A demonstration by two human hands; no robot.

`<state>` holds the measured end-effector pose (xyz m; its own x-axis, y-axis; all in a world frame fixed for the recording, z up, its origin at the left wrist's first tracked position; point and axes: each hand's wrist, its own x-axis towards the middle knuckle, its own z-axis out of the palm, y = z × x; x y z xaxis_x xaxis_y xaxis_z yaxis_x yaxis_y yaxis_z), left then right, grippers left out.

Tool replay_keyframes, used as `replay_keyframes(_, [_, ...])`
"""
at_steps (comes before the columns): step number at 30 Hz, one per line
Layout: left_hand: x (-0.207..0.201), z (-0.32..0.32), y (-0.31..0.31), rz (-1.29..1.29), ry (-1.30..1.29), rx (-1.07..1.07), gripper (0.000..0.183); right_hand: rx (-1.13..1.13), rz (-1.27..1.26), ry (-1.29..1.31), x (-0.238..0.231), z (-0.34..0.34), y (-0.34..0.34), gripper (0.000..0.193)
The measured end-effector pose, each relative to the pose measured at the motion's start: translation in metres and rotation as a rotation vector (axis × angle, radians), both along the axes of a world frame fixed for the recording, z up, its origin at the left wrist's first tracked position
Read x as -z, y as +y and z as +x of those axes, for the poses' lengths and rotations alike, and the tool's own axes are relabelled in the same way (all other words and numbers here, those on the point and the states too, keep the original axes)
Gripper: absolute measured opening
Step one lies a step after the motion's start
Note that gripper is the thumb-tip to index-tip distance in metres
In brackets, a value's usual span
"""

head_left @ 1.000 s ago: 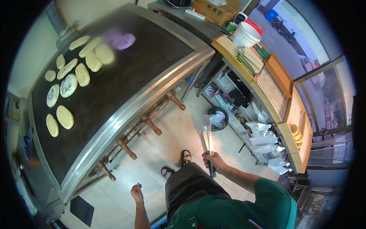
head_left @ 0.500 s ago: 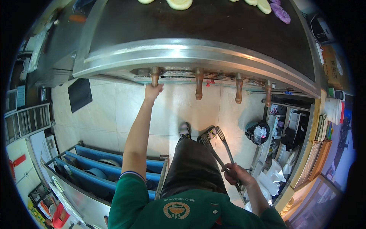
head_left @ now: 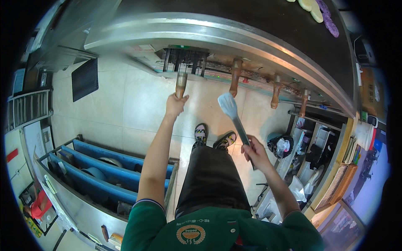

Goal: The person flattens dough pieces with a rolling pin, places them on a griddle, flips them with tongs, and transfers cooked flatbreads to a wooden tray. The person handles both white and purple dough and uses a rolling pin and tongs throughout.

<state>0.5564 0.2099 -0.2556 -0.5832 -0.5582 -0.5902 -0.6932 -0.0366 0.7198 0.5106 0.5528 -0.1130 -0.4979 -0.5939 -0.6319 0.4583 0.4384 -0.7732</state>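
Note:
My left hand (head_left: 176,106) is wrapped round a turned wooden handle (head_left: 181,83) with a metal collar. That handle belongs to a dark barred rack (head_left: 186,60), which sticks out from under the front of a large griddle (head_left: 259,23). My right hand (head_left: 256,154) holds a pair of metal tongs (head_left: 239,125) by the grip, over my right foot. One pale, slotted end points up and to the left; the second arm cannot be made out. Pale flat dough pieces (head_left: 315,11) and a purple one (head_left: 328,21) lie on the griddle's far right.
More wooden handles (head_left: 274,92) hang along the griddle's front. A metal cart with blue dividers (head_left: 121,167) stands at my left. Cluttered shelves (head_left: 320,146) and a black-lined bin (head_left: 279,145) are at my right. Farther left, a person in red (head_left: 41,206) is partly visible.
My left hand has drawn the handle toward me, and the barred rack now shows. My right hand has raised the tongs; their ends, spread before, now look like one. The view has shifted.

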Motion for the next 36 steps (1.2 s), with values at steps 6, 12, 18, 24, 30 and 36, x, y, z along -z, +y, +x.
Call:
replay_keyframes(6, [-0.001,0.109,0.043,0.022,-0.047,-0.003,0.029,0.168,-0.037,0.063,0.053,-0.010,-0.030,0.023])
replay_keyframes(12, [0.015,0.217,0.087,-0.039,-0.079,-0.018,0.028,-0.084,-0.129,-0.330,0.091,-0.003,-0.057,0.030])
replay_keyframes(18, [0.003,0.263,0.111,-0.098,-0.105,-0.050,0.027,-0.132,-0.242,-0.623,0.122,0.000,-0.092,0.031])
replay_keyframes(24, [-0.004,0.273,0.122,-0.193,-0.184,-0.074,0.027,-0.048,-0.091,0.031,0.111,-0.006,-0.123,0.030])
replay_keyframes(30, [-0.011,0.276,0.119,-0.201,-0.167,-0.094,0.027,-0.377,0.116,1.693,0.085,-0.055,-0.137,0.052])
replay_keyframes(36, [-0.010,0.283,0.118,-0.206,-0.190,-0.083,0.028,-0.483,0.226,1.613,0.072,-0.059,-0.090,0.043])
